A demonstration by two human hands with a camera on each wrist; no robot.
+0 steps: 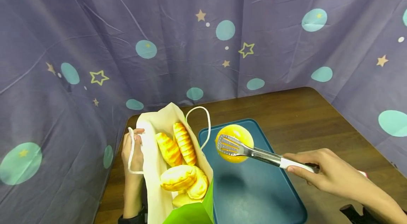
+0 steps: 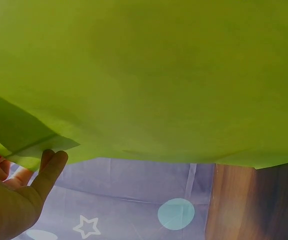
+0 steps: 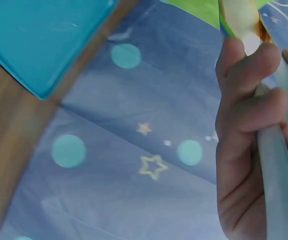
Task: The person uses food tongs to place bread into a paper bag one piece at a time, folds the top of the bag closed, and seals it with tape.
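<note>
My right hand [image 1: 330,172] grips metal tongs [image 1: 267,157] with pale handles. In their slotted head is a round yellow bun [image 1: 238,131], held above the blue tray [image 1: 254,195]. The right wrist view shows my fingers [image 3: 256,112] curled round the tong handles. On the left, a green shopping bag [image 1: 190,214] with a white inside stands with its mouth toward me. My left hand [image 1: 135,155] holds its left side near the rim. Inside lie several breads, among them a ridged long roll [image 1: 184,143], a shorter roll [image 1: 169,149] and an oval bun [image 1: 178,178].
The tray lies on a brown wooden table [image 1: 286,111], just right of the bag. White cord handles [image 1: 208,125] stick out from the bag's sides. Behind the table hangs a purple-grey curtain [image 1: 178,12] with stars and teal dots.
</note>
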